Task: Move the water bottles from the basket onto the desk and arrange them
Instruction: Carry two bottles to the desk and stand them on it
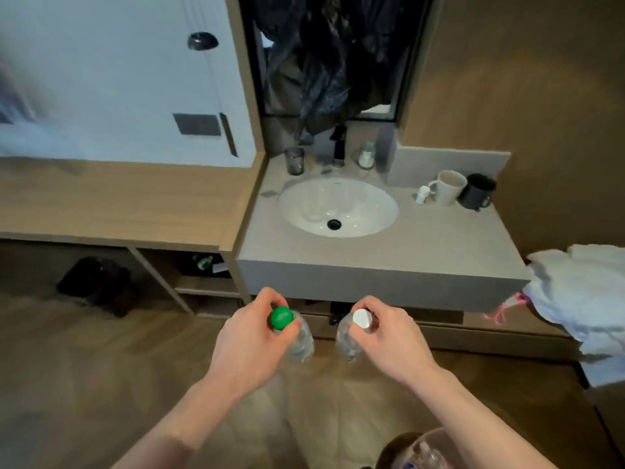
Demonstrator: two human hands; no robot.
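Vanity counter (422,245) ahead | left hand (250,336) grips green-capped bottle (299,343) | right hand (389,336) white-capped bottle (348,340) | basket (419,448) cropped

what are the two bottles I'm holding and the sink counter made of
Both bottles, green-capped and white-capped, look like thin clear plastic: you see the floor through them, and the caps are opaque plastic. The sink counter looks like matte grey stone or a laminate imitation; I can't tell which.

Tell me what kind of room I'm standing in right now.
Probably a hotel room. A wash basin set in a vanity counter adjoins a wooden desk, two mugs stand by the basin, and white towels lie to the right.
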